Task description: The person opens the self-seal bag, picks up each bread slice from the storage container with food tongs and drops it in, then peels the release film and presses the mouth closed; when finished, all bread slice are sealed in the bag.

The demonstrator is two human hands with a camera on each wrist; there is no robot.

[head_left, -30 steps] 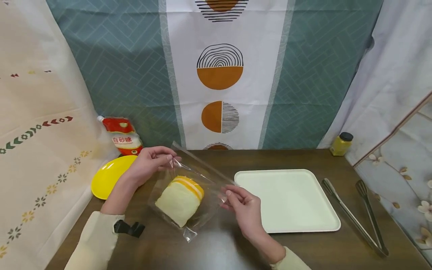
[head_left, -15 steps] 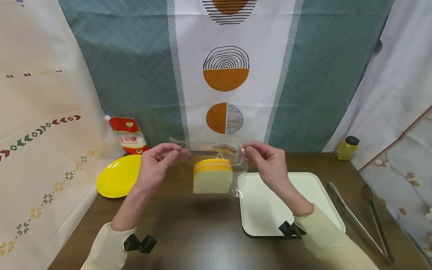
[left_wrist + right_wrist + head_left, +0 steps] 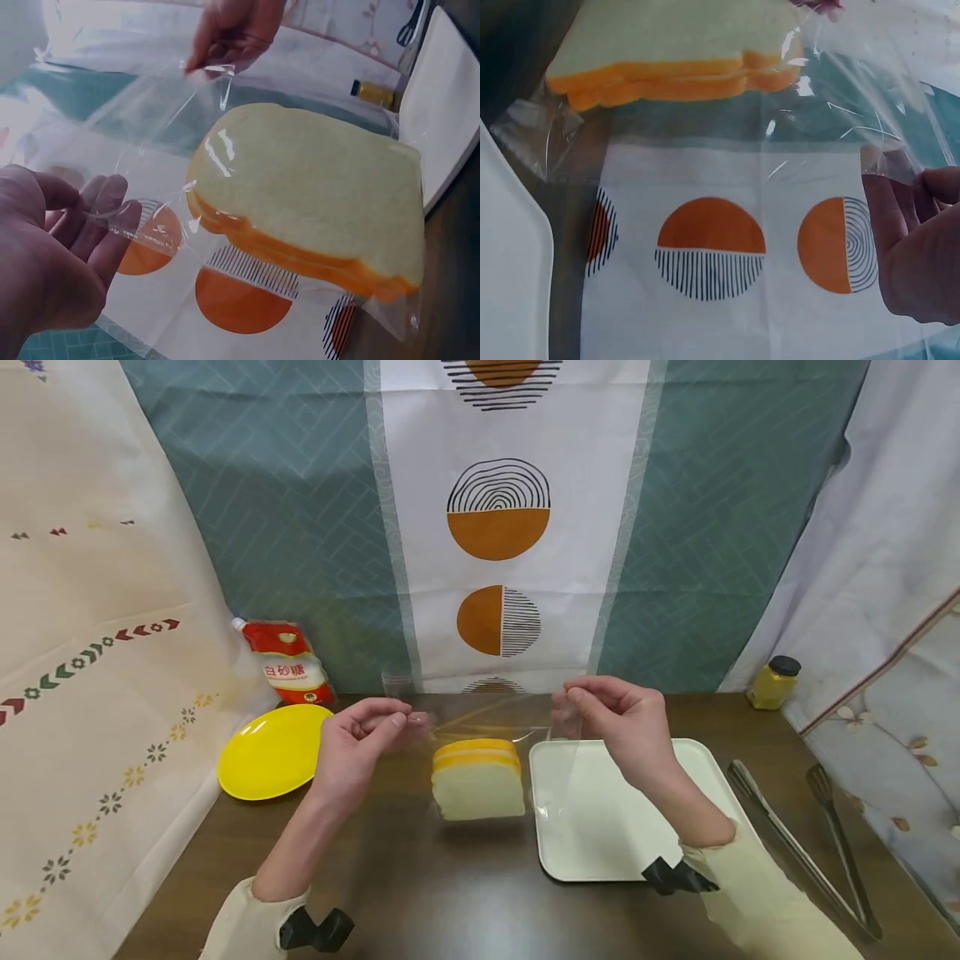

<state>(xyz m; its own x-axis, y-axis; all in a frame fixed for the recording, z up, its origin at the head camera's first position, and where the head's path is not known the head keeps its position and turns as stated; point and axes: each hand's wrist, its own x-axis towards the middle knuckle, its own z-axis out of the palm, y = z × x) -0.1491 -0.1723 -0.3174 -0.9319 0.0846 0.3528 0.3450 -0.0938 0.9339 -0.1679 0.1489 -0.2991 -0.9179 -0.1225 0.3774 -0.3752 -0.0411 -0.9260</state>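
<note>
Two stacked slices of bread [image 3: 478, 787] with orange crusts sit inside a clear plastic bag [image 3: 146, 112], held up above the table. My left hand [image 3: 362, 739] pinches one upper corner of the bag between thumb and fingers. Opposite it, my right hand [image 3: 626, 718] pinches the other upper corner. The bag's upper edge is stretched between both hands, and the bread lies at its bottom. In the left wrist view the bread slices [image 3: 315, 187] look close and large, and the right wrist view shows their orange crust [image 3: 675, 79].
A white tray [image 3: 592, 852] lies under and beside my right forearm. Left of my left hand are a yellow plate [image 3: 262, 756] and a red-and-white sugar pouch [image 3: 288, 664]. Tongs [image 3: 795, 843], a whisk [image 3: 840, 835] and a yellow jar [image 3: 774, 683] stand or lie at the right.
My right hand has moved up and right, away from the left hand, spreading the bag. The bread went from tilted at the left to level between the hands, then sank slightly.
</note>
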